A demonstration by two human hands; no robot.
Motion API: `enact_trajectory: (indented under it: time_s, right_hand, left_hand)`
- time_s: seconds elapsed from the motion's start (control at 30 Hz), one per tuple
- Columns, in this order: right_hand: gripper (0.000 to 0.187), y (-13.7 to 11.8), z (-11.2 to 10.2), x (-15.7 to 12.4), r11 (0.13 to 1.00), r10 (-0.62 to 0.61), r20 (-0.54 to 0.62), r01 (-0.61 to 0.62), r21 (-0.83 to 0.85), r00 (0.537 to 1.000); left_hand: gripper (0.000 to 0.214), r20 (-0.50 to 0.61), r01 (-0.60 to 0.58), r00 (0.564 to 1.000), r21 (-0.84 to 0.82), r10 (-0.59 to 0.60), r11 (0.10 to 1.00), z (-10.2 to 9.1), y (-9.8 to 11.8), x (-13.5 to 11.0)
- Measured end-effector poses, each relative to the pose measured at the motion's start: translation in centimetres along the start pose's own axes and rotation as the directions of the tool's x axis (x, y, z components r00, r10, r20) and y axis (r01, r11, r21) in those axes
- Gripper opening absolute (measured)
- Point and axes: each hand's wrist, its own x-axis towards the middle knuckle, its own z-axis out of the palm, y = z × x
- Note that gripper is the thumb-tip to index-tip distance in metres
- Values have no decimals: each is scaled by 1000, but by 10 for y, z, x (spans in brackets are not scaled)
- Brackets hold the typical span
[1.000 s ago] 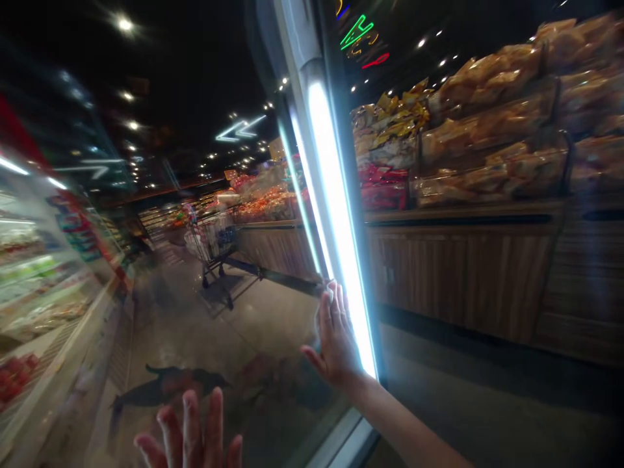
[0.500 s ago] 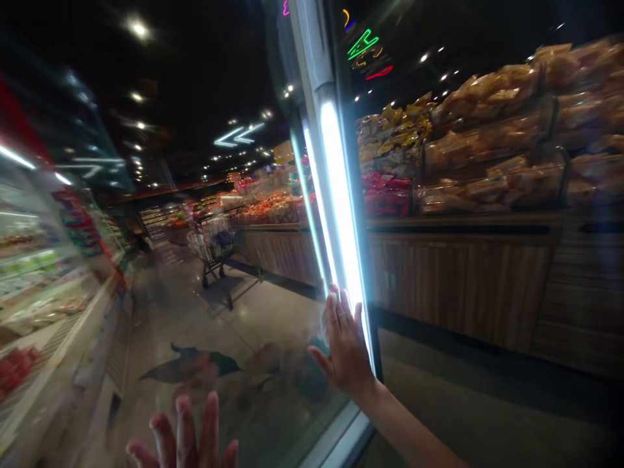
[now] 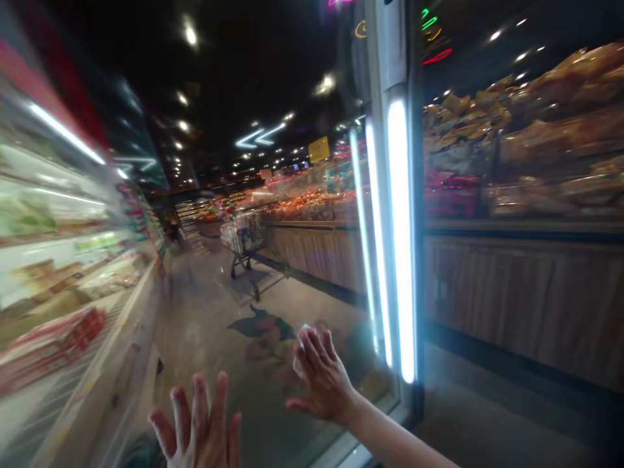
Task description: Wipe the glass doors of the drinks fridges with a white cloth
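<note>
A glass door (image 3: 273, 416) with a pale frame and bright light tubes (image 3: 402, 240) along its right side stands before me. My right hand (image 3: 324, 380) lies flat against the glass, left of the tubes, with its fingers stretched upward. A white cloth (image 3: 298, 367), thin and crumpled, shows at the edge of its fingers; most of it is hidden under the hand. Lower left, my left hand (image 3: 199, 422) is open with fingers spread, apparently resting on the glass. It holds nothing that I can see, and its wrist is out of frame.
Beyond the glass, a shopping cart (image 3: 244, 234) with goods stands in the aisle. Lit refrigerated shelves (image 3: 73, 260) with packaged food line the left. Wood-fronted counters (image 3: 492, 299) piled with bagged goods (image 3: 550, 153) run along the right. A leaf-shaped picture (image 3: 263, 325) shows low in the view.
My right hand has moved off the light tubes, left and down across the glass. The left hand stays spread, slightly right and higher in view. The whole view has swung left.
</note>
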Motion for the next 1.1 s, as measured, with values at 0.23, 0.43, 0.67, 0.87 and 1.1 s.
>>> enact_trajectory:
  time_s: [0.23, 0.43, 0.67, 0.87, 1.1]
  right_hand:
    - [98, -20, -13, 93, 996, 72, -14, -71, 55, 997]
    - [91, -70, -10, 151, 718, -695, 91, 686, 118, 713]
    - [98, -111, -10, 261, 863, -505, -2, 505, -12, 863]
    - [85, -188, 3, 231, 328, -927, 147, 936, -129, 345]
    - [102, -227, 7, 262, 683, -727, 82, 731, -19, 682]
  left_hand:
    - [89, -57, -33, 998, 28, 35, 999, -29, -49, -7]
    - [85, -55, -64, 996, 105, 70, 992, -70, -107, -5]
    - [82, -165, 41, 986, 108, -23, 993, -92, -153, -11]
    - [85, -205, 119, 973, 78, -101, 990, -99, -178, -34]
    - [85, -190, 201, 965, 91, -181, 975, -111, -191, -52]
